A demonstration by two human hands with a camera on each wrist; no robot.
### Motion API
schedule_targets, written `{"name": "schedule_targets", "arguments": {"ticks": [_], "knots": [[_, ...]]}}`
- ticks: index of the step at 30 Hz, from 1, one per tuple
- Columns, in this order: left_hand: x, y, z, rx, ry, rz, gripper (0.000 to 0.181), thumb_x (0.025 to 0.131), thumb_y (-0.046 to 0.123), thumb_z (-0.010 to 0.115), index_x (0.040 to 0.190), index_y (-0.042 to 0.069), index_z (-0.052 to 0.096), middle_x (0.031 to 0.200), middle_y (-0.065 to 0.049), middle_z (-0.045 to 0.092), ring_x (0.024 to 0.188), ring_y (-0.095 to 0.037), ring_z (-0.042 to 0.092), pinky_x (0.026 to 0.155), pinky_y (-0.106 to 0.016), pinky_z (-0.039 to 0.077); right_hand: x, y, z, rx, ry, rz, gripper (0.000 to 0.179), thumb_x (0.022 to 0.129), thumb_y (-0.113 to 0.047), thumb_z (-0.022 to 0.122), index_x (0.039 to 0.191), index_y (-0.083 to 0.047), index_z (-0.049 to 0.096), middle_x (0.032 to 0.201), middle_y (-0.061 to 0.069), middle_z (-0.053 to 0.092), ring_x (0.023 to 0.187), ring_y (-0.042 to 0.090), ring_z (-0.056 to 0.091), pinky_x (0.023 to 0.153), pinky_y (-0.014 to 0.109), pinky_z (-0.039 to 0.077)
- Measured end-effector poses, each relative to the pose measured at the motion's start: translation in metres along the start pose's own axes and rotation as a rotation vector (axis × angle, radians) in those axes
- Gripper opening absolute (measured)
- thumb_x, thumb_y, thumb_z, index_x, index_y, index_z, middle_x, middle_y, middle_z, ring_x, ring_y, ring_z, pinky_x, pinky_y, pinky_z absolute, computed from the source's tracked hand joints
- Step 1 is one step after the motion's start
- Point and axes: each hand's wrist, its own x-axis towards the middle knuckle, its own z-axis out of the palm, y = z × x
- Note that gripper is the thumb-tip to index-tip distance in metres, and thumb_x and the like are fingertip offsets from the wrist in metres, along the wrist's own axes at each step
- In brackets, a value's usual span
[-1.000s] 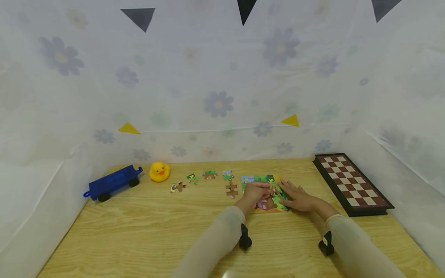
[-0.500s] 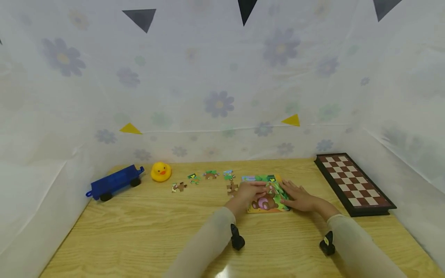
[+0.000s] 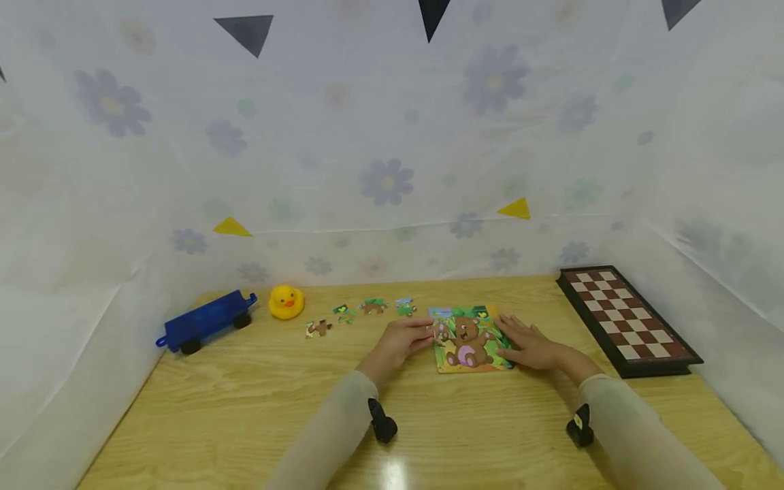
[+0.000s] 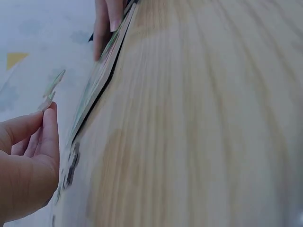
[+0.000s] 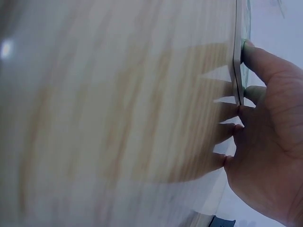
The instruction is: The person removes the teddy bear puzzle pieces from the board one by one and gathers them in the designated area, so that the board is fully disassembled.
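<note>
My left hand pinches a jigsaw piece between thumb and fingertips, raised off the table in the left wrist view. In the head view these fingertips are at the left edge of the jigsaw puzzle, a colourful board with a brown bear on it. My right hand lies along the puzzle's right edge, fingers spread and extended. In the right wrist view its thumb rests on the board's edge, and the other fingertips reach the wooden table beside it.
Several loose jigsaw pieces lie left of the puzzle at the back. Further left are a yellow rubber duck and a blue toy wagon. A chessboard box stands at the right. Floral cloth walls surround the wooden table.
My left hand has drawn back leftward from over the puzzle and now holds a piece. The brown piece beside the board no longer shows on the table. My right hand stays put.
</note>
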Motion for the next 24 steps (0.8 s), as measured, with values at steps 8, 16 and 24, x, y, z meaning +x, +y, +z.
{"name": "schedule_targets", "arguments": {"ticks": [8, 16, 24], "knots": [[-0.010, 0.010, -0.046, 0.018, 0.060, -0.018, 0.034, 0.091, -0.003, 0.059, 0.125, -0.001, 0.060, 0.122, -0.016, 0.060, 0.100, -0.018, 0.064, 0.088, -0.028, 0.053, -0.002, -0.002, -0.002, 0.012, -0.006, -0.007, 0.075, 0.099, -0.039, 0.048, 0.150, 0.002, 0.013, 0.154, 0.028, 0.001, 0.139, 0.048, -0.005, 0.104, 0.070, -0.008], [-0.016, 0.020, -0.074, 0.059, 0.179, -0.011, 0.033, 0.088, -0.007, 0.060, 0.121, -0.003, 0.062, 0.118, -0.019, 0.062, 0.099, -0.022, 0.065, 0.083, -0.028, 0.055, -0.004, -0.001, -0.003, 0.003, -0.001, -0.015, 0.075, 0.099, -0.039, 0.048, 0.150, 0.003, 0.014, 0.154, 0.028, 0.002, 0.138, 0.049, -0.004, 0.104, 0.070, -0.008], [-0.025, 0.025, -0.082, 0.153, 0.247, -0.006, 0.031, 0.088, -0.005, 0.061, 0.119, -0.003, 0.064, 0.114, -0.017, 0.065, 0.091, -0.017, 0.067, 0.081, -0.029, 0.056, -0.002, -0.002, -0.001, 0.027, 0.009, -0.048, 0.075, 0.098, -0.036, 0.050, 0.149, 0.005, 0.014, 0.153, 0.030, 0.003, 0.137, 0.051, -0.003, 0.102, 0.071, -0.007]]}}
